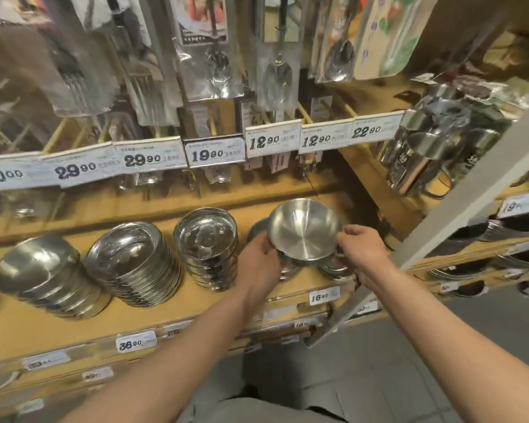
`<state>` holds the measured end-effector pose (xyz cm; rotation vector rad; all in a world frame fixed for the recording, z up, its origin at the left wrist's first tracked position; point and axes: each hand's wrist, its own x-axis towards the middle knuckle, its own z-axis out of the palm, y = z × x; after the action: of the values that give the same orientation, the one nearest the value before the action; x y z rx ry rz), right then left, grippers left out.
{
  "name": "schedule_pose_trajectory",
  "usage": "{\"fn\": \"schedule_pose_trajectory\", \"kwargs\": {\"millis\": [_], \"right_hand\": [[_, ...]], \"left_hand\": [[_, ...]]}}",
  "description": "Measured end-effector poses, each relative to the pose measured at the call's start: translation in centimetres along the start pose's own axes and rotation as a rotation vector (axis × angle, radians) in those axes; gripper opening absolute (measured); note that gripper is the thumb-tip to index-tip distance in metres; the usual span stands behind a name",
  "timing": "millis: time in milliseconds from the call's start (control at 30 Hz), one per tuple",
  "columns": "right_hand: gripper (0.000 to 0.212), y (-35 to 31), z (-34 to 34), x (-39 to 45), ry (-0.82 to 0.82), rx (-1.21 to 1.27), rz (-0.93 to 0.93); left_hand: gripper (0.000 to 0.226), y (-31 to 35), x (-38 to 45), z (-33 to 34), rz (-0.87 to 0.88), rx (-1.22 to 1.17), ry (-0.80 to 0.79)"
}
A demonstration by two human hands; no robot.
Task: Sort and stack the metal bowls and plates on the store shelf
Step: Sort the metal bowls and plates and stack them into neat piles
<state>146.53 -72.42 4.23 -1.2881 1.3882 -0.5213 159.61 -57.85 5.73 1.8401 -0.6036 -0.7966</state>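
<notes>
— Holding the bowl (305, 232) by its rim, both hands keep it tilted above the shelf (19, 331), over a low pile (333, 268) at the right end. How should it go down?

— Level it first, centre it on that pile, then lower it so it nests, not knocks.

— And the hands?

— The left hand (258, 259) pinches the near-left rim; the right hand (362, 244) pinches the right rim with curled fingers. Both arms reach forward, wrists slightly bent.
</notes>
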Motion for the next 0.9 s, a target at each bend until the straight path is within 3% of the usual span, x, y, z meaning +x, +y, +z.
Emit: {"fn": "schedule_pose_trajectory", "kwargs": {"millis": [333,533,667,900], "right_hand": [[0.017,-0.1,3.3,5.7,-0.211,-0.247,-0.113],[0.014,0.4,4.0,6.6,-0.225,-0.331,-0.235],[0.027,0.4,4.9,7.3,-0.296,-0.397,-0.315],[0.034,1.0,4.7,7.5,-0.454,-0.370,-0.257]], "left_hand": [[0.052,-2.6,0.4,3.6,-0.104,-0.062,0.278],[0.054,-3.9,-0.1,5.4,-0.176,-0.128,0.361],[0.052,-4.2,-0.2,5.3,-0.205,-0.130,0.389],[0.043,-4.7,0.5,4.6,-0.247,-0.144,0.387]]}}
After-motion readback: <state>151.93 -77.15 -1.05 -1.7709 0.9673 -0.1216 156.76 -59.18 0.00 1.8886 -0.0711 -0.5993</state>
